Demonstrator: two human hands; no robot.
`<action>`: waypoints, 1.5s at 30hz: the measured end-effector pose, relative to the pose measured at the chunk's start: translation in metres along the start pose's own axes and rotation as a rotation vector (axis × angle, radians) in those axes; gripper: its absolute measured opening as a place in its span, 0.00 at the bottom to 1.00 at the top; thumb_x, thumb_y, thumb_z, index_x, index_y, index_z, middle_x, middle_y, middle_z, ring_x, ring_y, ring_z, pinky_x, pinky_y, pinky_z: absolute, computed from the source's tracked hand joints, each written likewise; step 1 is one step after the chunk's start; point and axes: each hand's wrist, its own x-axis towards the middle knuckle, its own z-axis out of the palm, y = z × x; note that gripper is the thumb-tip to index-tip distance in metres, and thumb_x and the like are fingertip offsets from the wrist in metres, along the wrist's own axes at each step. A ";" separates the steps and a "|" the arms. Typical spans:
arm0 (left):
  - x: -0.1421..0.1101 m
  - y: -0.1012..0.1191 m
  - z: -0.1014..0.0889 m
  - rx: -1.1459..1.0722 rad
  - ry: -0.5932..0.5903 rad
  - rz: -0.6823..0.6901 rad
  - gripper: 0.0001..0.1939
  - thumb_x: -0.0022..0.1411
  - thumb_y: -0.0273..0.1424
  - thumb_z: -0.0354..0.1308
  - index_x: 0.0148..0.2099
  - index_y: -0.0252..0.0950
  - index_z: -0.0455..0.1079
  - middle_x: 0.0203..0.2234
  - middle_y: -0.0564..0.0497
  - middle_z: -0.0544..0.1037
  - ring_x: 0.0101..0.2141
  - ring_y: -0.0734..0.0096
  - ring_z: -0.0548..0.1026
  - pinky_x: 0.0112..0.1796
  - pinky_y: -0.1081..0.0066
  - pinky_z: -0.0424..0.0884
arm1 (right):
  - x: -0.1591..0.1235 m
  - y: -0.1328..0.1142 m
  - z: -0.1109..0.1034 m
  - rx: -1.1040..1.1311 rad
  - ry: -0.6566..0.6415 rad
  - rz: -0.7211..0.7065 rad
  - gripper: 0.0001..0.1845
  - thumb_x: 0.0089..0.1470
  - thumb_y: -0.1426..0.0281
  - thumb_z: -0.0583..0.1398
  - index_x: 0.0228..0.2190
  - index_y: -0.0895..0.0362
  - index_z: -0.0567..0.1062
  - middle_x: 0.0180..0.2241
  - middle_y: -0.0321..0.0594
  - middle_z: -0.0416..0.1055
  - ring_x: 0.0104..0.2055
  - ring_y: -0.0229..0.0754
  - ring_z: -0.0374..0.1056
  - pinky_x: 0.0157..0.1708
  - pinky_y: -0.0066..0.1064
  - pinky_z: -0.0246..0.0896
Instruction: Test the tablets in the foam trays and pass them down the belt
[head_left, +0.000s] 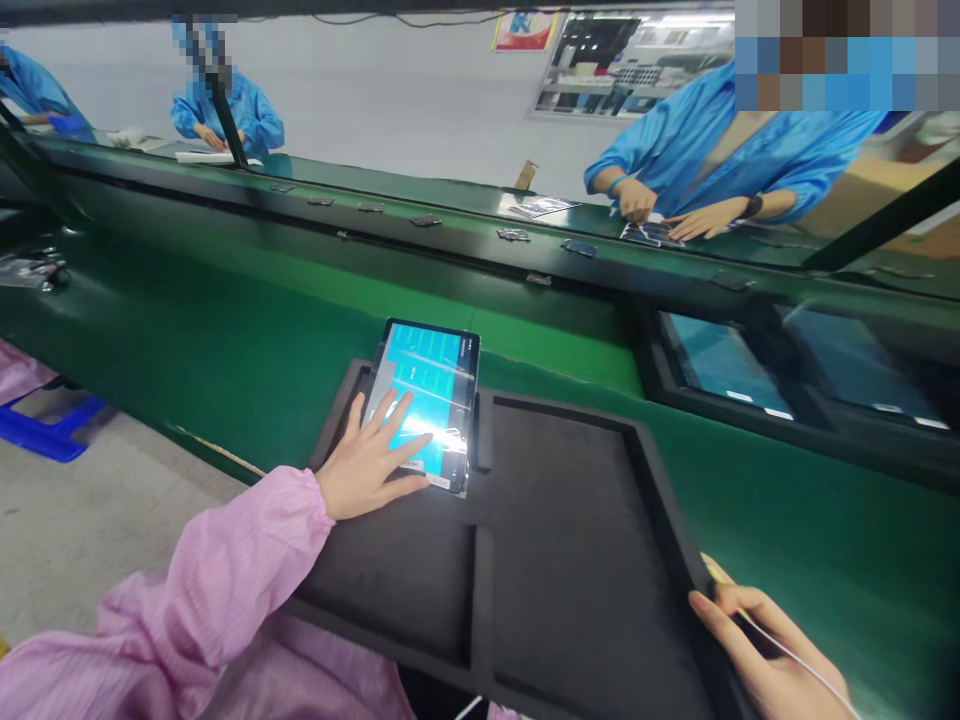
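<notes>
Left hand (373, 455): I held it flat, palm down, fingers spread wide on lit blue screen of slim black tablet (430, 400); pink sleeve reached in from lower left. Tablet lay tilted in far-left recess of black foam tray (570, 560), tray resting on green conveyor belt (225, 340). Right hand (772, 650): I curled its fingers over tray's near-right corner, thin white cable (795, 655) across them; grip on cable I could not tell.

Glossy glass tablet (427, 405) on matt foam tray (570, 520) (belt (225, 340) smooth).
</notes>
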 end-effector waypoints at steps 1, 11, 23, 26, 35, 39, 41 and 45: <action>-0.001 -0.001 0.001 0.010 0.014 -0.004 0.27 0.71 0.47 0.47 0.67 0.44 0.61 0.70 0.32 0.45 0.69 0.35 0.43 0.58 0.26 0.44 | 0.000 0.002 0.001 0.009 0.013 -0.031 0.27 0.31 0.42 0.61 0.19 0.52 0.66 0.43 0.41 0.78 0.50 0.62 0.72 0.38 0.38 0.69; -0.003 -0.006 0.011 0.142 0.145 -0.089 0.24 0.72 0.45 0.48 0.66 0.46 0.64 0.70 0.36 0.48 0.68 0.37 0.49 0.59 0.30 0.48 | 0.003 0.006 0.007 0.110 -0.015 -0.134 0.27 0.37 0.42 0.62 0.20 0.53 0.67 0.48 0.42 0.77 0.54 0.57 0.71 0.42 0.33 0.70; -0.010 -0.005 0.000 0.110 0.114 -0.252 0.19 0.72 0.41 0.48 0.60 0.48 0.71 0.70 0.40 0.49 0.68 0.37 0.48 0.60 0.29 0.44 | 0.000 -0.002 0.000 0.089 -0.021 -0.047 0.27 0.31 0.43 0.63 0.18 0.53 0.66 0.46 0.40 0.78 0.52 0.62 0.71 0.33 0.32 0.69; -0.010 -0.004 0.000 0.119 0.136 -0.287 0.20 0.73 0.41 0.47 0.59 0.47 0.72 0.69 0.37 0.52 0.68 0.37 0.49 0.59 0.29 0.45 | 0.000 -0.004 0.000 0.082 -0.018 -0.031 0.27 0.30 0.43 0.63 0.18 0.53 0.67 0.45 0.41 0.78 0.51 0.62 0.72 0.32 0.32 0.69; -0.009 -0.003 -0.005 0.129 0.150 -0.402 0.22 0.74 0.41 0.43 0.58 0.43 0.73 0.69 0.32 0.52 0.68 0.34 0.46 0.58 0.28 0.46 | 0.000 -0.001 0.000 0.069 -0.020 -0.026 0.27 0.30 0.42 0.62 0.19 0.52 0.67 0.44 0.41 0.78 0.48 0.60 0.74 0.32 0.33 0.69; -0.009 -0.004 -0.003 0.167 0.155 -0.424 0.24 0.74 0.42 0.43 0.60 0.38 0.72 0.68 0.30 0.54 0.67 0.33 0.48 0.58 0.28 0.48 | 0.002 0.006 0.002 0.075 -0.021 -0.076 0.28 0.33 0.41 0.62 0.20 0.52 0.66 0.46 0.41 0.78 0.51 0.59 0.72 0.35 0.33 0.70; -0.010 -0.006 -0.001 0.185 0.164 -0.413 0.25 0.74 0.42 0.42 0.60 0.36 0.71 0.67 0.30 0.56 0.67 0.33 0.49 0.58 0.28 0.49 | 0.003 0.008 0.005 0.110 -0.029 -0.103 0.27 0.36 0.41 0.62 0.20 0.53 0.66 0.46 0.41 0.78 0.52 0.58 0.72 0.38 0.32 0.71; -0.009 -0.012 0.005 0.208 0.189 -0.396 0.26 0.74 0.42 0.41 0.61 0.36 0.71 0.67 0.30 0.56 0.67 0.33 0.51 0.58 0.29 0.50 | 0.004 0.011 0.009 0.178 -0.033 -0.153 0.27 0.39 0.42 0.62 0.21 0.53 0.67 0.49 0.44 0.76 0.57 0.58 0.68 0.47 0.35 0.69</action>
